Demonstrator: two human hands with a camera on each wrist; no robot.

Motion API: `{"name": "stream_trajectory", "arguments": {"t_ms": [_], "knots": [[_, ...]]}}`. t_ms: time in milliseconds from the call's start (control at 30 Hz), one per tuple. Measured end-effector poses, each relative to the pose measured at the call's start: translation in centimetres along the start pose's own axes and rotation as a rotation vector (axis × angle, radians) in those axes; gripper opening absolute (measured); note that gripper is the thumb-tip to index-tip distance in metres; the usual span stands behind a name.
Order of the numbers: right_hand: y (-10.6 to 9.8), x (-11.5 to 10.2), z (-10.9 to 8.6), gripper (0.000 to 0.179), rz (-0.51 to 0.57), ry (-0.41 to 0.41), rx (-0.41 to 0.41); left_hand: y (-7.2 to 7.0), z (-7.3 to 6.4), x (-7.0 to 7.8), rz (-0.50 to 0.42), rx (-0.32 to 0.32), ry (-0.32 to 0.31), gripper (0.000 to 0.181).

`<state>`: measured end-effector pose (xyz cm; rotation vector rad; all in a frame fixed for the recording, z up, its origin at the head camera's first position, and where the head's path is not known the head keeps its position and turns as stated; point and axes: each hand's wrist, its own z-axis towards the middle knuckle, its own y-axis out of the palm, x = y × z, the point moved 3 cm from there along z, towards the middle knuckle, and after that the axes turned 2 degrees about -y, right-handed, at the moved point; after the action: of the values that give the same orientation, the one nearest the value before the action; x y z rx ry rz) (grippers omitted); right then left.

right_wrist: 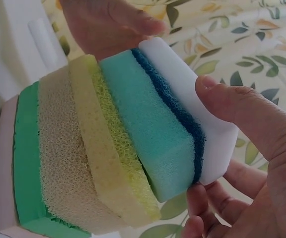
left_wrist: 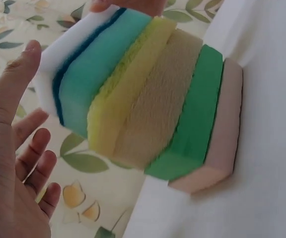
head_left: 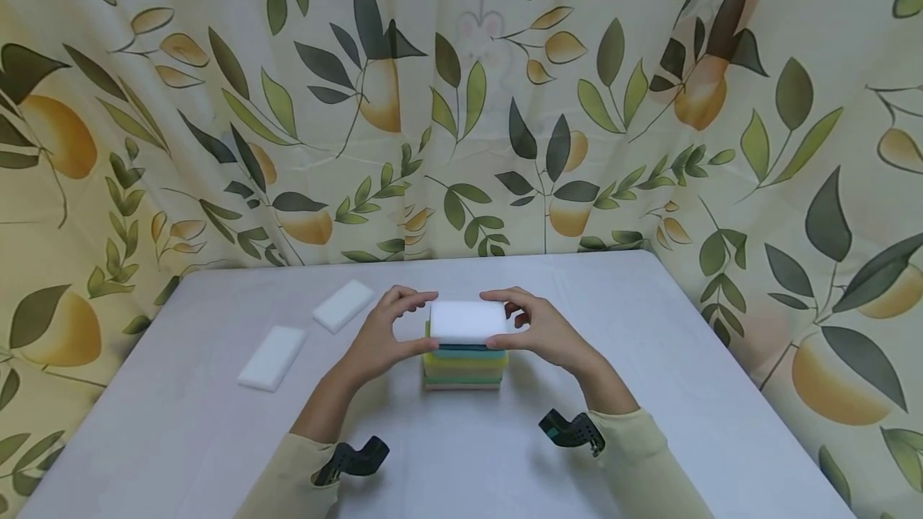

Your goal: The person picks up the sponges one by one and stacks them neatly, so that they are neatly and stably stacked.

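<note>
A stack of sponges stands on the table between both hands. At its top lies a white sponge (head_left: 467,320), above a teal sponge (right_wrist: 150,131) with a dark blue scouring layer. Below come a yellow sponge (right_wrist: 101,144), a beige one (left_wrist: 155,99), a green one (left_wrist: 185,144) and a pink one (left_wrist: 222,134). My right hand (head_left: 551,335) grips the right end of the white sponge, thumb in front and fingers behind. At the left end, my left hand (head_left: 382,335) has relaxed fingers, with thumb and index fingertips beside the corners; the contact there is unclear.
Two more white sponges, a nearer one (head_left: 272,359) and a farther one (head_left: 343,306), lie flat to the left. A white cloth covers the table (head_left: 180,423). Behind it hangs a curtain (head_left: 469,142) printed with fruit and leaves.
</note>
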<state>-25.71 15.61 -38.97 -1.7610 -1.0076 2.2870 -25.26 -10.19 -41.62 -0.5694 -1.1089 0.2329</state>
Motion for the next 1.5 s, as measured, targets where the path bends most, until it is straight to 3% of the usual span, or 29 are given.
{"name": "stream_trajectory", "arguments": {"t_ms": [167,367,600,767,933,1133,1500], "knots": [[0.0,-0.1,0.0,0.068,0.014,0.003,-0.006,-1.9,-1.4,-1.5,0.039,0.023,-0.044,0.065],[0.1,0.2,0.1,0.067,0.024,-0.005,-0.007,-5.2,-3.4,-3.5,0.177,0.105,-0.108,0.062],[0.0,0.1,0.1,0.065,0.023,-0.001,-0.008,-8.9,-6.2,-6.5,0.351,0.185,-0.250,0.066],[-0.1,0.2,0.2,0.067,0.031,-0.001,0.000,-10.9,-8.2,-8.4,0.393,0.221,-0.326,0.068],[0.0,0.3,0.2,0.067,0.039,0.018,0.000,-12.0,-9.8,-9.8,0.423,0.245,-0.439,0.078],[0.0,0.3,0.2,0.065,0.047,0.017,-0.001,-12.9,-11.2,-10.8,0.452,0.324,-0.529,0.088],[0.0,0.5,0.2,0.067,0.047,0.015,-0.011,-12.6,-12.1,-12.4,0.461,0.276,-0.715,0.108]]}}
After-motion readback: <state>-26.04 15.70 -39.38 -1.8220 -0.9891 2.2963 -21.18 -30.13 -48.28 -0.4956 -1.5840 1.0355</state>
